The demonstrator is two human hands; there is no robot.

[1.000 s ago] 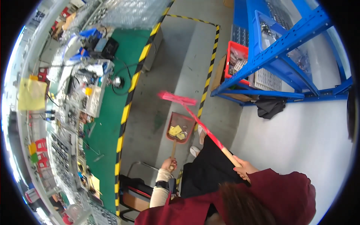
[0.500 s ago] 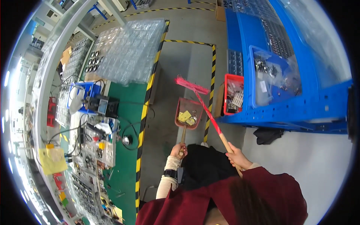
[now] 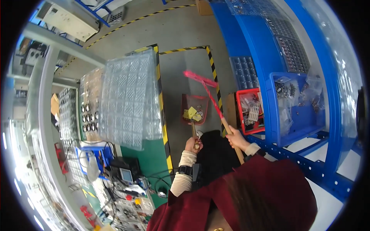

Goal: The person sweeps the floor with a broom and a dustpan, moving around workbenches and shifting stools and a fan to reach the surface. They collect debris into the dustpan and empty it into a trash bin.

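Gripping on both sides: left hand [image 3: 194,145] is wrapped round the dustpan's [image 3: 188,101] handle, right hand [image 3: 237,140] round the broom's [image 3: 214,102] wooden one. Dustpan's straight up at 12 o'clock from the left hand, yellow scraps [image 3: 189,113] in it. Pink broom head [image 3: 200,78] is at 11 from the right hand, past the pan's far edge. Red bin's [image 3: 241,111] at 1 from that hand.

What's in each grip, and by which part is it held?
Left grip: the dustpan, by its handle. Right grip: the broom, by its pale handle section.
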